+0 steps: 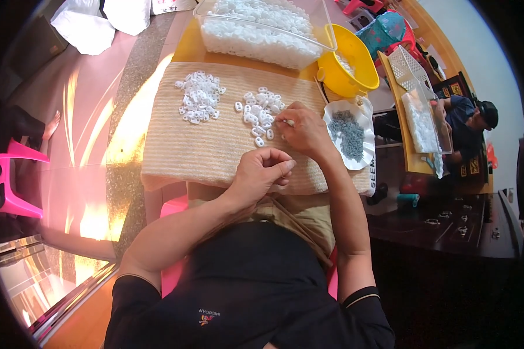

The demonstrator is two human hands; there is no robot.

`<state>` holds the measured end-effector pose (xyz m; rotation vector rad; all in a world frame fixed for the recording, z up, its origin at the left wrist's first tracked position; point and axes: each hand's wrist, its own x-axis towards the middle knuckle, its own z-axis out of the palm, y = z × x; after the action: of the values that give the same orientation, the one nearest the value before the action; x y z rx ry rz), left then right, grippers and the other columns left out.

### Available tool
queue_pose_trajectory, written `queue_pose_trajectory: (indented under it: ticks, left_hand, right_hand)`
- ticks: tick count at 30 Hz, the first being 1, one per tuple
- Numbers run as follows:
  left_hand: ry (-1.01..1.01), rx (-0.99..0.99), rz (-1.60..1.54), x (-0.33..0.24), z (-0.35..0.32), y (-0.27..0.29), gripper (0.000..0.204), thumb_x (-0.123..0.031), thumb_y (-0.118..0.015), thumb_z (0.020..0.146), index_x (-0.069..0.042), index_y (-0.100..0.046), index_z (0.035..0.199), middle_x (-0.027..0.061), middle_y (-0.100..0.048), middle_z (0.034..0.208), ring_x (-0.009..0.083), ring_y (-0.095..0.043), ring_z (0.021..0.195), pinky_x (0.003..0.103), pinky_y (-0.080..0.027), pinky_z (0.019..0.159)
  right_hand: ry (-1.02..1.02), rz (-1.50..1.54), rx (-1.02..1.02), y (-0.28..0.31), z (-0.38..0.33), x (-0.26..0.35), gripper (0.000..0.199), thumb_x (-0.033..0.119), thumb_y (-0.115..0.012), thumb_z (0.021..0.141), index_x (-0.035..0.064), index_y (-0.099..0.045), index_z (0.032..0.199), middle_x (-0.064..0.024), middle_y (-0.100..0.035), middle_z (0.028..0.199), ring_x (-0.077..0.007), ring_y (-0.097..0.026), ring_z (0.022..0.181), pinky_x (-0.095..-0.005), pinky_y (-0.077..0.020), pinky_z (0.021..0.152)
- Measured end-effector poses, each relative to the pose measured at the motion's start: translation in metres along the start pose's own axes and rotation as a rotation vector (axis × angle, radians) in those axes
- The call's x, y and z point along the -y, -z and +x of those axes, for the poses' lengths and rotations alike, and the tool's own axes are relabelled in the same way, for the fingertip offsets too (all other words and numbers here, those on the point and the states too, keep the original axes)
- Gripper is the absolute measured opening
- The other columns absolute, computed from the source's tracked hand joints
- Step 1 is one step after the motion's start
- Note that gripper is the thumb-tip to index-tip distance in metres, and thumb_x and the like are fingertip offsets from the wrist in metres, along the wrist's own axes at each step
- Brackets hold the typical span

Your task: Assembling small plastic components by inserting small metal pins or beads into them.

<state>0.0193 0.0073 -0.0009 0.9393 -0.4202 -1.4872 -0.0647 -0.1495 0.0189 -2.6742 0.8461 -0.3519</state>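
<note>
A loose heap of small white oval pieces with holes (261,110) lies near the middle of a cream striped cloth (174,148), a few of them strewn along its near side. The right hand (307,131) reaches to the right edge of this heap, its fingers bunched, with a pale spot at their tips; whether they grip a piece I cannot tell. The left hand (259,174) hangs over the near part of the cloth, thumb and forefinger drawn together; whether something small sits between them is hidden.

To the left lies a second heap of white pieces (199,96), well apart from the first. Right of the right hand, a white fluted plate (367,119) bears a mound of small grey parts (349,136). Beyond the cloth, a clear bin full of white pieces (256,35) stands on the yellow surface (184,49), beside a yellow basin (358,55). Farther right, a person in a dark cap (468,125) sits by another clear bin (422,122).
</note>
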Motion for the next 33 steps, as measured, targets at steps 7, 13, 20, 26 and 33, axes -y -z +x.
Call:
queue_pose_trajectory:
  ticks: [7,13,20,26,33]
  left_hand:
    - [-0.024,-0.005,0.02,0.001,0.0,0.0,0.012,-0.009,-0.067,0.086,-0.003,-0.062,0.094,0.002,-0.062,0.08,0.0078,-0.059,0.069,0.022,-0.053,0.063]
    - [0.001,-0.003,0.026,0.0,-0.001,-0.001,0.012,-0.01,-0.068,0.086,-0.003,-0.063,0.094,0.0014,-0.062,0.08,0.0076,-0.059,0.068,0.021,-0.052,0.062]
    - [-0.012,0.013,0.034,0.0,-0.001,-0.002,0.011,-0.01,-0.067,0.086,-0.003,-0.062,0.094,0.0015,-0.062,0.08,0.0075,-0.059,0.068,0.021,-0.052,0.062]
    - [-0.011,0.003,0.034,0.003,0.0,-0.003,0.012,-0.009,-0.067,0.086,-0.002,-0.062,0.094,0.0022,-0.063,0.081,0.0083,-0.06,0.069,0.022,-0.053,0.063]
    - [-0.025,-0.001,0.025,0.003,0.0,-0.002,0.012,-0.009,-0.067,0.086,-0.002,-0.063,0.095,0.0025,-0.063,0.08,0.0085,-0.06,0.069,0.022,-0.053,0.063]
  right_hand:
    - [0.056,0.045,-0.067,-0.001,0.003,0.015,0.017,0.015,-0.061,0.081,0.0085,-0.069,0.095,-0.0107,-0.063,0.097,-0.0317,-0.062,0.089,-0.0392,-0.0489,0.077]
    - [0.076,-0.032,0.027,-0.002,0.005,0.003,0.019,0.013,-0.057,0.082,0.0073,-0.068,0.097,-0.0121,-0.063,0.096,-0.0329,-0.061,0.089,-0.0401,-0.0487,0.078]
    - [0.065,-0.019,-0.044,-0.004,0.011,0.004,0.019,0.017,-0.055,0.082,0.0117,-0.069,0.094,-0.0117,-0.064,0.094,-0.0327,-0.062,0.088,-0.0433,-0.049,0.075]
    - [0.072,-0.107,-0.003,-0.007,0.021,0.009,0.015,0.017,-0.055,0.081,0.01,-0.068,0.084,-0.0143,-0.065,0.083,-0.0349,-0.062,0.083,-0.0465,-0.0485,0.07]
    - [-0.016,-0.113,0.102,-0.009,0.03,0.01,0.014,0.013,-0.052,0.078,0.0081,-0.065,0.077,-0.015,-0.065,0.08,-0.0365,-0.063,0.077,-0.0471,-0.0483,0.066]
